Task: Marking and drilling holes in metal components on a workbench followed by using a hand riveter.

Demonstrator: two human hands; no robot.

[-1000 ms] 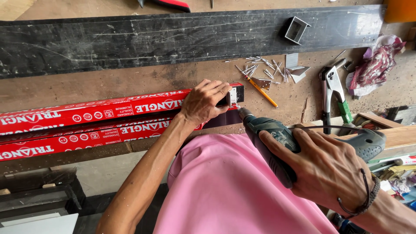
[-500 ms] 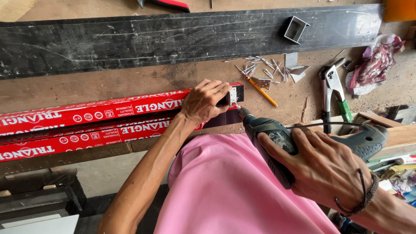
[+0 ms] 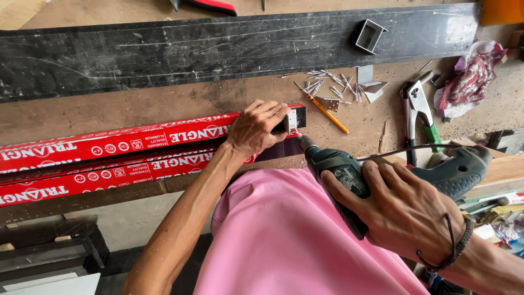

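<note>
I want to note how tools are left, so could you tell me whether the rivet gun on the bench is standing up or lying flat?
Lying flat. The rivet gun rests on its side on the wooden bench, handles pointing toward the person.

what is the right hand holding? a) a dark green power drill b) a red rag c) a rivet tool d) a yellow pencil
a: the right hand is wrapped around the body of the dark green power drill, whose tip points at the end of the red-wrapped bar that the left hand steadies; the pencil lies loose on the bench.
</note>
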